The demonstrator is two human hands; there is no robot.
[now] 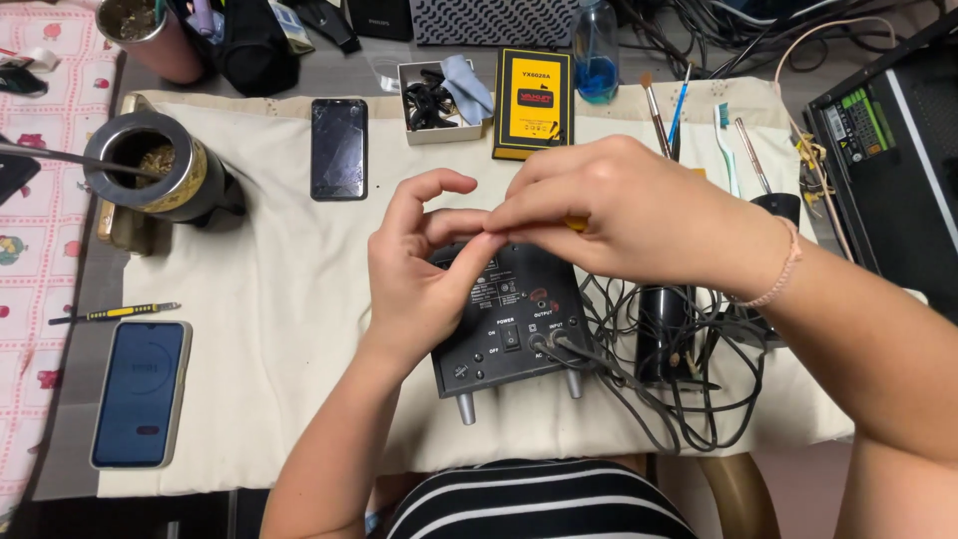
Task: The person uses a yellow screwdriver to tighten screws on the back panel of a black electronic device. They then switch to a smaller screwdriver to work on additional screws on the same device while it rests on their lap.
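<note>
My left hand [424, 269] and my right hand [619, 215] meet above a black electronic box [509, 329] with a switch, sockets and two metal feet. The fingertips of both hands pinch together around something small. A bit of yellow shows under my right fingers, too hidden to identify. The box lies on a cream cloth [289, 299]. A tangle of black cables [689, 389] runs from the box's front to a black cylindrical handpiece [659, 334] on its right.
A cracked black phone [339, 148], a white box of small parts [439, 100], a yellow-and-black box [533, 103], brushes [659, 115] and a toothbrush [726, 145] lie at the back. A metal cup with a straw [155, 165], a small screwdriver [115, 313] and a lit phone [142, 392] are left.
</note>
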